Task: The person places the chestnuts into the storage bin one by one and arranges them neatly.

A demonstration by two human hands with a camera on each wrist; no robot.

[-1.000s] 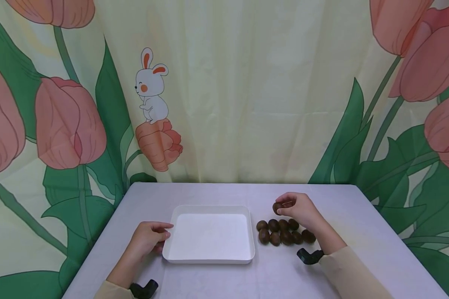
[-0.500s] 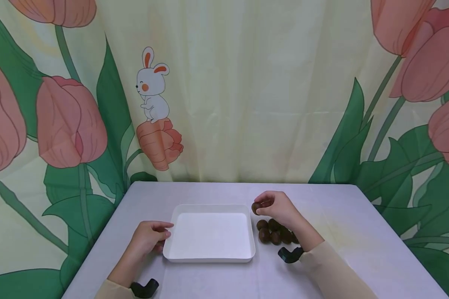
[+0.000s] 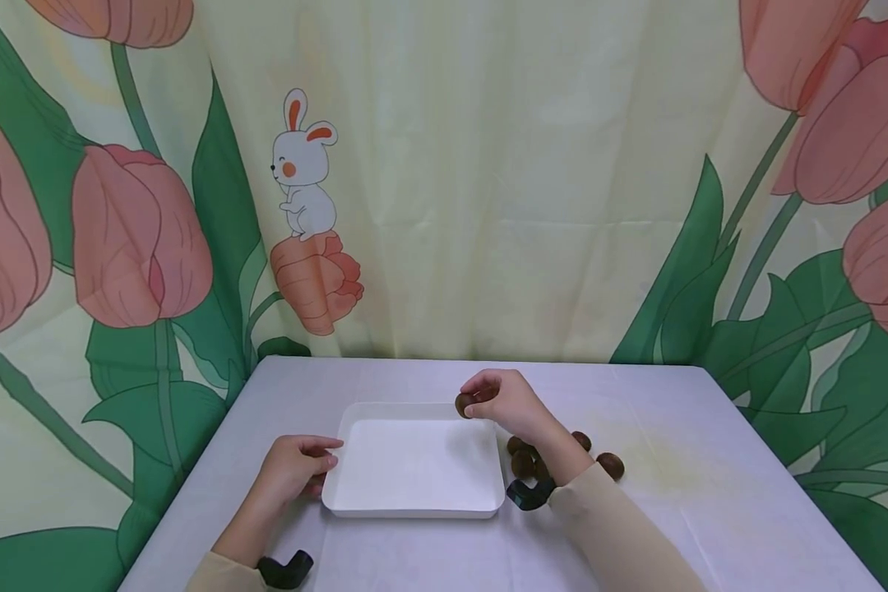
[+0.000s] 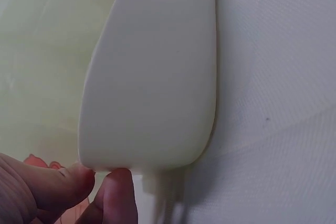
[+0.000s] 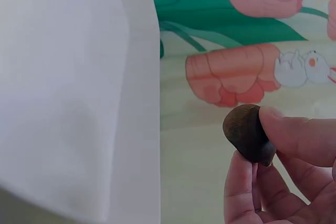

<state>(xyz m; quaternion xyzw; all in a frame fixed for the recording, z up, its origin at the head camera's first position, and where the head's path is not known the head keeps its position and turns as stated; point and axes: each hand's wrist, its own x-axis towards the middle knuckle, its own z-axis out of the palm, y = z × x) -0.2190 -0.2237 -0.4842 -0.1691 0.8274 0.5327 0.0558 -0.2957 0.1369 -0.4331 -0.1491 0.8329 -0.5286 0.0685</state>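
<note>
A white rectangular tray (image 3: 414, 511) lies on the table with nothing in it. Over its back right corner, my right hand (image 3: 509, 404) pinches a brown chestnut (image 3: 464, 405) between thumb and fingers. Close up in the right wrist view, the chestnut (image 5: 247, 132) shows a paler rounded end and a small pointed tip. My left hand (image 3: 290, 470) is at the tray's left end, its fingertips touching the outer wall; in the left wrist view two fingertips meet that wall (image 4: 147, 145).
More chestnuts (image 3: 521, 464) lie right of the tray, partly hidden by my right forearm; one (image 3: 610, 466) shows beyond it. A white cloth covers the table (image 3: 407, 559). Behind hangs a curtain (image 3: 488, 205) printed with tulips and a rabbit.
My right hand has carried the chestnut leftward, from above the other chestnuts to over the tray's back right corner. The left hand and tray have stayed in place.
</note>
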